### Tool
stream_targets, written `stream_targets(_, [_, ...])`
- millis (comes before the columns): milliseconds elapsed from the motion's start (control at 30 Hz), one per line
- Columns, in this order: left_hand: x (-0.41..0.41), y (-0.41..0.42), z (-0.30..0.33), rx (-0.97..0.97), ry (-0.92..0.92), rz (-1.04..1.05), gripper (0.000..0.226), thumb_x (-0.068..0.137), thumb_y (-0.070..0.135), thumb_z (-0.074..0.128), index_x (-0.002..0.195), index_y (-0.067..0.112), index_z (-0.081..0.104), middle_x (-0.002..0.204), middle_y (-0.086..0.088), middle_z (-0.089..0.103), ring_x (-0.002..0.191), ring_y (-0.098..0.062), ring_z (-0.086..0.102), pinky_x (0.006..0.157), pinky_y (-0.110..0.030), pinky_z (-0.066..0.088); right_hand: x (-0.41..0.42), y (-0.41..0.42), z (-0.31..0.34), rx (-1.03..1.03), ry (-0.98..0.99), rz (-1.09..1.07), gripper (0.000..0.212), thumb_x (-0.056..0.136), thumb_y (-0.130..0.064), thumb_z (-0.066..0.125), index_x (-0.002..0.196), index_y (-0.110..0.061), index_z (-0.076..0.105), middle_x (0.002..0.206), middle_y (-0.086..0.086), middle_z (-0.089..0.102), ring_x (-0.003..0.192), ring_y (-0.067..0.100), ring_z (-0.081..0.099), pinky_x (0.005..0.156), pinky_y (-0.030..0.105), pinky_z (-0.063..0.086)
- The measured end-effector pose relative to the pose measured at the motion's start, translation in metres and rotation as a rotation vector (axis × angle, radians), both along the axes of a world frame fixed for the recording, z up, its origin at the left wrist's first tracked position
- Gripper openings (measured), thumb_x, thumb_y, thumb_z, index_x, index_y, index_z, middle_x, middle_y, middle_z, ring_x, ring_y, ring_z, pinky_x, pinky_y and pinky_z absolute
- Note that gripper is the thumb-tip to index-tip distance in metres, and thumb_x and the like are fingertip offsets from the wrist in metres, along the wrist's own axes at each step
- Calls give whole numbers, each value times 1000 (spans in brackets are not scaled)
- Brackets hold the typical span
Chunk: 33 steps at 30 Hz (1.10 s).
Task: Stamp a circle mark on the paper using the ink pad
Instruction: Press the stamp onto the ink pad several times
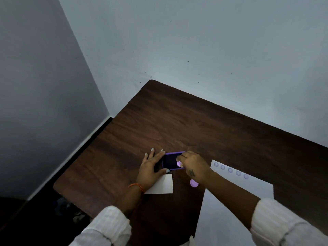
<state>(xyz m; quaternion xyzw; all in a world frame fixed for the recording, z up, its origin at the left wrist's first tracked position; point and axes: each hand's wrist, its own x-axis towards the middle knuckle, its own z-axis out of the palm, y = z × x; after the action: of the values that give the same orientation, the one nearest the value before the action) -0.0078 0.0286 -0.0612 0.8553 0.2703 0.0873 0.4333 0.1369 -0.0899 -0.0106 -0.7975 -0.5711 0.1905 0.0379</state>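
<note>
Dark wooden worktop (177, 121) set into a corner of pale walls. Purple ink pad (171, 161) lying open near the middle of it, lid raised at the far edge. Left hand (152, 167) spread flat and wide on the worktop, fingers fanned out, thumb tip touching the pad's near-left corner, nothing held. Right hand (192, 166) closed around a round stamp (179, 163), its pale purple face showing at the fingertips over the pad's dark surface; contact with the ink not discernible. Second lilac disc (193, 183) just under the right wrist, partly covered by it. Small white card (162, 185) near the left wrist, one corner hidden under that hand. Paper (239, 196) to the right, crossed by the right forearm, five faint purple circle marks (230, 170) in a row along its far edge. Orange thread band (136, 186) on the left wrist; white sleeves on both arms.
</note>
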Motion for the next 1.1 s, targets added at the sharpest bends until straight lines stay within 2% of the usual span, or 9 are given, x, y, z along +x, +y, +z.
stream_targets(100, [0, 1, 0, -1, -10, -1, 68, 80, 32, 67, 138, 26, 34, 150, 5, 31, 141, -11, 2, 113, -29, -5, -5, -1, -1, 114, 139, -222, 21, 85, -7, 54, 104, -3, 62, 110, 16, 64, 102, 29, 59, 85, 30, 46])
stream_targets(200, [-1, 0, 0, 5, -2, -5, 68, 80, 32, 67, 138, 25, 33, 151, 5, 30, 138, -9, 2, 113, -29, -5, 2, 0, 10, 178, 280, -352, 17, 84, -7, 54, 89, -3, 70, 93, 17, 70, 85, 26, 64, 72, 24, 43])
stream_targets(300, [0, 1, 0, -7, -13, -2, 67, 80, 32, 67, 138, 25, 34, 151, 4, 31, 144, -16, 6, 115, -31, -4, 5, -5, 14, 164, 208, -258, 18, 86, -4, 52, 97, -2, 66, 102, 19, 67, 93, 27, 60, 80, 30, 43])
stream_targets(400, [0, 1, -1, -7, -7, 1, 67, 80, 32, 67, 138, 26, 33, 150, 5, 31, 140, -11, 4, 115, -32, -4, -3, -6, 7, 50, 82, -155, 24, 92, -11, 47, 111, -4, 58, 120, 14, 61, 113, 26, 53, 95, 31, 41])
stream_targets(567, [0, 1, -4, -1, -16, 1, 67, 80, 33, 67, 138, 26, 34, 150, 4, 32, 143, -17, 7, 115, -31, -4, -3, -4, 1, 76, 47, -196, 19, 89, -12, 52, 106, -7, 60, 114, 14, 62, 106, 25, 57, 90, 31, 47])
stream_targets(700, [0, 1, -4, -13, -26, 7, 67, 80, 33, 67, 138, 26, 34, 149, 5, 33, 140, -11, 6, 115, -31, -4, -3, -6, 3, -25, -55, -22, 32, 92, -10, 46, 123, -3, 47, 131, 19, 52, 122, 31, 46, 102, 37, 40])
stream_targets(833, [0, 1, -6, -11, -24, -8, 69, 78, 42, 65, 138, 27, 34, 150, 5, 33, 143, -18, 8, 115, -32, -4, 1, -6, 10, 49, 37, -93, 25, 93, -10, 44, 112, 0, 57, 118, 21, 60, 111, 33, 55, 92, 34, 43])
stream_targets(967, [-1, 3, -6, -5, -16, -18, 83, 65, 65, 49, 138, 27, 34, 150, 6, 32, 139, -10, 4, 115, -31, -4, 2, 5, 27, 104, 111, -257, 16, 85, -4, 53, 95, 2, 64, 99, 23, 66, 94, 35, 61, 75, 32, 43])
stream_targets(1100, [-1, 3, -8, -11, -32, -12, 85, 64, 66, 48, 138, 26, 36, 149, 4, 33, 137, -8, 4, 115, -32, -3, -23, 16, 17, 111, 164, -135, 20, 83, 1, 53, 101, 3, 61, 105, 25, 64, 99, 38, 59, 84, 41, 46])
